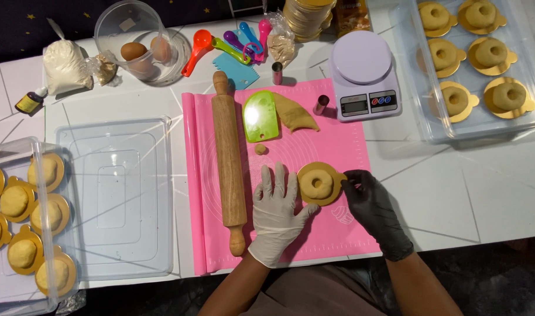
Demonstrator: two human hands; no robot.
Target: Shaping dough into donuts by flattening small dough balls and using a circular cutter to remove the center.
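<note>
White tiled worktop (pixel 490 193) carrying a pink mat (pixel 349 152). Lying flat and open on that mat, left hand (pixel 276 208) in a white glove, fingers spread, thumb touching the gold board (pixel 336 175) under a ring of dough (pixel 316 184). Pinching that board's right tab, right hand (pixel 370 205) in a black glove. Resting just left: wooden rolling pin (pixel 227 158). Sitting beyond: green scraper (pixel 259 116), dough scrap (pixel 295 112), lilac scale (pixel 364 82).
</note>
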